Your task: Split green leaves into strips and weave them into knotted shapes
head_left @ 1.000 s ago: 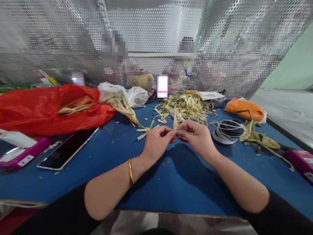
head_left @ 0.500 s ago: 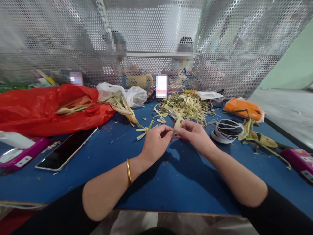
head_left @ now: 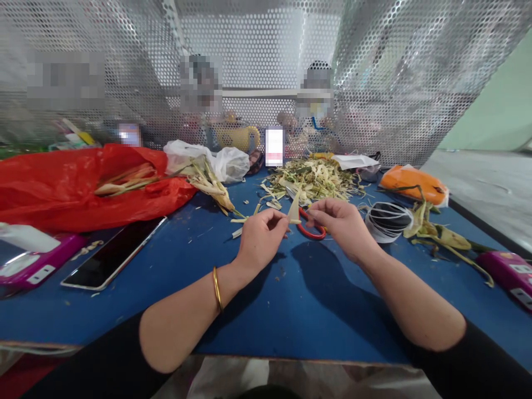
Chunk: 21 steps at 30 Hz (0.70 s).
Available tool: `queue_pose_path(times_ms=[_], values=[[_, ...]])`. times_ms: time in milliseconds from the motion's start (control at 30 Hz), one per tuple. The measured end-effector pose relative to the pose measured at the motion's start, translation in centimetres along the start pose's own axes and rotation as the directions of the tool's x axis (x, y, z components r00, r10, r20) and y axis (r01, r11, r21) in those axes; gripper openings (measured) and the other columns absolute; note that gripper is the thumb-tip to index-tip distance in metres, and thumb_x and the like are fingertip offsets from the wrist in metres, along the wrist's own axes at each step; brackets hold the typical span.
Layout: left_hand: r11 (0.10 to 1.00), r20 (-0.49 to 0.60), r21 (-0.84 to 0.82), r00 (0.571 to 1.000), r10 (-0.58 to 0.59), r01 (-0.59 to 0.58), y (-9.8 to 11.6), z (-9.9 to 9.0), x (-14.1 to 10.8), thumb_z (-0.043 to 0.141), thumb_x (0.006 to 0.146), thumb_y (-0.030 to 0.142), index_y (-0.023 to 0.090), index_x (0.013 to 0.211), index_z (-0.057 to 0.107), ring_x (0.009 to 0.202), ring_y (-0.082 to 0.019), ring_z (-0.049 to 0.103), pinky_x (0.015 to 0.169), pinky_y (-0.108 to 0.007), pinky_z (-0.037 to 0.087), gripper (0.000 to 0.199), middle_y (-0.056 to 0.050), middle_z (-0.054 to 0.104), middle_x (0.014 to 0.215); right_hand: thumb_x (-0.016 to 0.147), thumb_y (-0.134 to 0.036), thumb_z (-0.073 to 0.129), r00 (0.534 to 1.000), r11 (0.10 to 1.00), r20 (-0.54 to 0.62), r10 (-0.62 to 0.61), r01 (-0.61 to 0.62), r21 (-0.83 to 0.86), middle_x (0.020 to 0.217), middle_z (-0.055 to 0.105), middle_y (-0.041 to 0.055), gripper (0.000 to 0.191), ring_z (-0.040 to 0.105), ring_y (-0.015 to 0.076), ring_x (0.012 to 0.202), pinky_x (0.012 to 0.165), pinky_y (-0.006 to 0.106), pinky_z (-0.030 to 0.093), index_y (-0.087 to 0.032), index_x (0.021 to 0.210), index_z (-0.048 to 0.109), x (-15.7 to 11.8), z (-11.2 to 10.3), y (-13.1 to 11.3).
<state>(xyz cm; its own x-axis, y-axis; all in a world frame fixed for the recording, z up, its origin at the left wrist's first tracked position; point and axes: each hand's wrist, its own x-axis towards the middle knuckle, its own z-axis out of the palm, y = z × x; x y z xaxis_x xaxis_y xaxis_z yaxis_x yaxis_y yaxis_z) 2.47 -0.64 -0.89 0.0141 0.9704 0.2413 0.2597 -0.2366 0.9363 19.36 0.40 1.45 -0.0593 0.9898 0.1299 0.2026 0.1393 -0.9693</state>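
Observation:
My left hand (head_left: pixel 262 235) is closed in a pinch on a pale piece of corn husk (head_left: pixel 295 213), whose pointed tip stands up, with a short end sticking out to the right. To the right, apart from the husk, my right hand (head_left: pixel 338 224) has its thumb and fingers pressed together; whatever it may hold is too small to make out. Below and between the hands, scissors (head_left: pixel 313 235) with red handles lie on the blue table. A few cut husk strips (head_left: pixel 238 233) lie just left of my left hand. Beyond, a heap of husk scraps (head_left: pixel 320 177) spreads out.
A spool of white cord (head_left: pixel 388 224) stands right of my right hand, near dried husks (head_left: pixel 449 238) and an orange packet (head_left: pixel 415 185). To the left are a phone (head_left: pixel 114 255), a red plastic bag (head_left: pixel 62 185) and a husk bundle (head_left: pixel 214 188). A perforated metal screen (head_left: pixel 261 44) rises behind.
My right hand has moved right, away from the husk and my left hand. The husk stays in my left fingers, and more of the scissors' red handles shows.

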Motion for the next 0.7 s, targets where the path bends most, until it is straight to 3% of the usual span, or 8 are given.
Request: queue_pose_path(times_ms=[167,267,533,700], values=[[0.997,0.033,0.029,0.997,0.071,-0.072,0.1,0.2,-0.4,0.057,0.08,0.025,0.017,0.073,0.065,0.057,-0.013,0.062,0.058,-0.022,0.047,0.014,0.001,0.065,0.063,0.064,-0.034,0.075,0.98,0.97,0.108,0.165,-0.18,0.161,0.062,0.064,-0.0022,0.023,0.064,0.0128,0.06,0.061,0.025,0.048,-0.017,0.07,0.06,-0.5,1.1,0.1],[0.999,0.046,-0.019,0.998,0.045,-0.044,0.0,0.4,-0.4,0.058,0.079,0.024,0.016,0.074,0.066,0.059,-0.013,0.063,0.059,-0.023,0.048,0.012,0.0,0.067,0.065,0.061,-0.031,0.076,0.977,0.957,0.111,0.184,-0.204,0.208,0.058,0.063,-0.0027,0.023,0.062,0.0116,0.057,0.06,0.025,0.049,-0.017,0.064,0.059,-0.6,1.3,0.3],[0.932,0.129,-0.297,0.976,-0.176,0.208,0.5,0.8,-0.3,0.067,0.071,0.023,0.014,0.072,0.067,0.057,-0.012,0.062,0.061,-0.024,0.052,0.008,-0.002,0.068,0.065,0.067,-0.026,0.069,0.995,0.992,0.089,0.049,-0.059,0.108,0.059,0.064,-0.0018,0.014,0.061,0.0126,0.058,0.06,0.027,0.048,-0.017,0.066,0.058,-0.6,1.3,0.8],[0.832,0.17,-0.447,0.944,-0.283,0.329,0.9,0.8,-0.4,0.07,0.068,0.022,0.013,0.071,0.066,0.058,-0.011,0.063,0.061,-0.024,0.053,0.01,-0.003,0.069,0.066,0.075,-0.025,0.064,0.996,0.997,0.046,-0.076,0.075,0.014,0.063,0.063,-0.0029,0.013,0.063,0.0149,0.06,0.059,0.027,0.048,-0.02,0.081,0.053,-0.7,1.3,0.9]])
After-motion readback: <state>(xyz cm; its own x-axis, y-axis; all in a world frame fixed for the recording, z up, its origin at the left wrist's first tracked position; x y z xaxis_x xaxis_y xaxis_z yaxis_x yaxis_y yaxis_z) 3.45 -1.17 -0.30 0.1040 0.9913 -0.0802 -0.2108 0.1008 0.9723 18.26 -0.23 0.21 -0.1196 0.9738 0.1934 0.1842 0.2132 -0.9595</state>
